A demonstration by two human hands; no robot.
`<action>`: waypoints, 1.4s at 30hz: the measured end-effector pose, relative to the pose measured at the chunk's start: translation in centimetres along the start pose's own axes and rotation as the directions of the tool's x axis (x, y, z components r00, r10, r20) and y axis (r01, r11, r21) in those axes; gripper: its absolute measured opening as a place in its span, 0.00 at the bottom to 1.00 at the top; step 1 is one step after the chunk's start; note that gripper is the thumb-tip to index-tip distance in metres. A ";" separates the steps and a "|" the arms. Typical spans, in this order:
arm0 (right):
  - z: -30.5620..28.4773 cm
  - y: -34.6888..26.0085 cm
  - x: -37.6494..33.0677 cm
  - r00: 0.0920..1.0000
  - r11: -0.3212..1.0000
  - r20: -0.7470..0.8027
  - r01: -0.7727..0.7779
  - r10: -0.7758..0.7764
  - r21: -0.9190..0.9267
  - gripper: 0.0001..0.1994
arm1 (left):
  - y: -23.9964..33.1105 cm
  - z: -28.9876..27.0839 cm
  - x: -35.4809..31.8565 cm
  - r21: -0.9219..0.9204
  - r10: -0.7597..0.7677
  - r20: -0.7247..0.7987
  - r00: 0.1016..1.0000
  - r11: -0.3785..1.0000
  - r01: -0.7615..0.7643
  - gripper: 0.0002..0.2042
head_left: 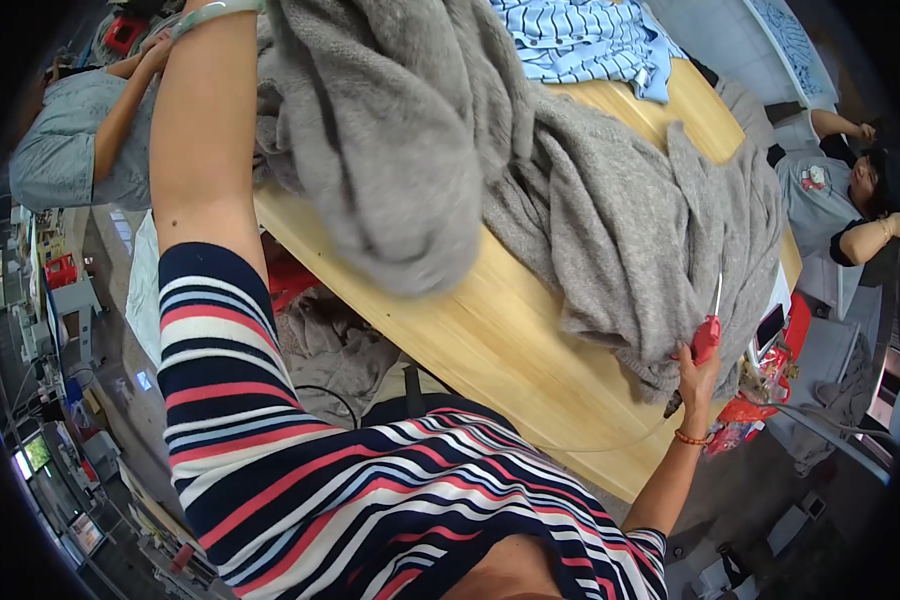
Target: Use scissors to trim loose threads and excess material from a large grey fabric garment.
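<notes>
My right hand (699,378) is closed around a red air blow gun (708,340) with a thin metal nozzle pointing away from me. A black fitting and a clear hose trail below that hand. Under the nozzle, a heap of grey fuzzy knit fabric (630,230) spreads over the right part of the wooden table (530,350). My left forearm reaches far forward, and the hand itself is cut off by the upper edge, past a pale green bangle (210,14). Beside that arm hangs another grey knit piece (390,150), its lower end blurred by motion above the table.
A blue striped shirt (590,45) lies at the table's far side. Grey cloth (335,345) is bundled below the near left edge. A phone (770,328) and a red plastic bag (735,425) are at the right. One person (80,130) is at left, another (820,190) at right.
</notes>
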State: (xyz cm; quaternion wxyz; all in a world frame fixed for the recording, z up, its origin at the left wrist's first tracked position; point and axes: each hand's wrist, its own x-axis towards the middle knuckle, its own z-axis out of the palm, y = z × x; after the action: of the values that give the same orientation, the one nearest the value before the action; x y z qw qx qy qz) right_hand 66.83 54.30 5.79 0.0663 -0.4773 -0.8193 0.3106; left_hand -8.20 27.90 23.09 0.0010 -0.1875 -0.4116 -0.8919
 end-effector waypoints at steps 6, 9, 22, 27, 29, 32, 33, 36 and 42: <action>-1.7 0.7 -3.4 0.990 0.991 -0.078 -0.113 0.119 0.076 0.14 | -9.0 -11.6 -8.2 0.893 0.406 -0.255 0.878 0.446 0.053 0.32; -1.2 1.9 -3.3 0.984 0.976 -0.050 -0.164 0.173 0.142 0.16 | -10.9 -11.3 -15.5 1.000 0.432 0.023 0.902 -0.007 -0.022 0.35; -6.0 6.0 -8.2 0.942 0.967 -0.225 -0.254 0.250 0.012 0.24 | -21.7 -1.1 -41.0 0.640 -0.687 0.713 0.140 0.555 -0.532 0.18; -4.1 10.8 -12.4 0.962 0.962 -0.040 -0.269 0.271 0.055 0.30 | -14.1 -8.0 -50.6 0.490 -0.775 0.619 -0.127 0.507 -0.709 0.14; -2.1 11.8 -14.0 0.997 0.997 -0.020 -0.078 0.078 -0.013 0.27 | -12.3 -8.8 -51.9 0.546 -0.853 0.513 -0.099 0.413 -0.729 0.13; 0.2 10.8 -15.1 0.977 0.963 0.102 -0.202 0.186 0.177 0.25 | -10.3 -5.8 -53.3 0.652 -0.895 0.445 0.013 0.314 -0.690 0.14; 0.4 10.8 -15.4 0.991 0.989 0.084 -0.114 0.106 0.099 0.24 | -9.8 -3.6 -53.8 0.709 -0.869 0.487 0.088 0.335 -0.621 0.15; 0.5 10.8 -16.0 0.998 0.999 0.055 -0.018 0.017 0.026 0.22 | -11.2 1.6 -57.7 0.730 -0.715 0.652 0.253 0.500 -0.466 0.20; -0.3 7.2 -15.5 0.997 0.995 0.044 0.059 -0.063 0.082 0.21 | -17.3 3.1 -64.2 0.858 -0.813 0.476 0.335 0.514 0.027 0.24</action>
State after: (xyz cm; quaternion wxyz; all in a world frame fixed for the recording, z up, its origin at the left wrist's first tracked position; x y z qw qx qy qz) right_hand 80.56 44.24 4.85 0.0760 -0.4418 -0.8215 0.3524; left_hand 49.83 31.84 -9.28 -0.3913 -0.4552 -0.7029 -0.3815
